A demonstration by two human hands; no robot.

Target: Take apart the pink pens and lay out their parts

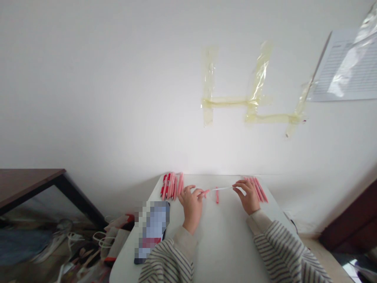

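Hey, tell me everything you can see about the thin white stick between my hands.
The thin white stick looks straight and perhaps plastic. It is held nearly level over the table, its right end slightly higher in the picture. The right hand pinches that end; the other end reaches toward the pink piece in the left hand, though whether they touch is too blurred to tell.

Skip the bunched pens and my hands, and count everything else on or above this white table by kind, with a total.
Short pink pieces: 2, one in the left hand, one lying on the white table
Thin white stick: 1, in the right hand
Flat dark-edged rectangular device: 1, pixelated
Total: 4
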